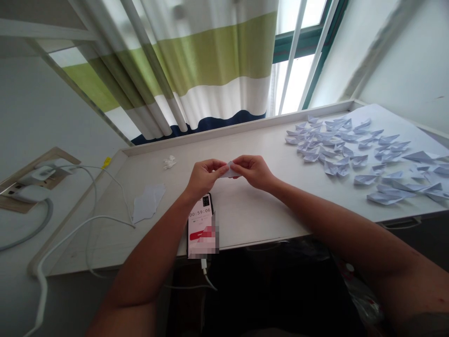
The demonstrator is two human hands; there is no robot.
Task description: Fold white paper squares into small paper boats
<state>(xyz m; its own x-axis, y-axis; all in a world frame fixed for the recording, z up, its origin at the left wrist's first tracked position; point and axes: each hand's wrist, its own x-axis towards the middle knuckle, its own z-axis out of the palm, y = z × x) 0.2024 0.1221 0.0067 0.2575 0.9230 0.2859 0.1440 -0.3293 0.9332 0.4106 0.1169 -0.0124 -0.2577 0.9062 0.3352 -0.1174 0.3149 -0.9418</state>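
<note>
A small piece of folded white paper (pixel 230 172) is held just above the desk, with a pointed top showing between my thumbs. My left hand (pixel 206 175) is closed on its left side. On the right side, my right hand (pixel 255 171) pinches the same paper, fingers curled behind it. Much of the paper is hidden by my fingers. Many folded white paper boats (pixel 336 161) stand grouped on the desk to the right. Several flat sheets of white paper (pixel 149 202) lie to the left of my left forearm.
A phone (pixel 200 224) with a timer lies near the desk's front edge, plugged into a charging cable (pixel 204 266). Crumpled white tissue (pixel 169 162) sits at the back left. White cables (pixel 87 220) run from wall plugs (pixel 35 178) across the left side. A raised rim (pixel 224 134) borders the desk below the curtain (pixel 210 61).
</note>
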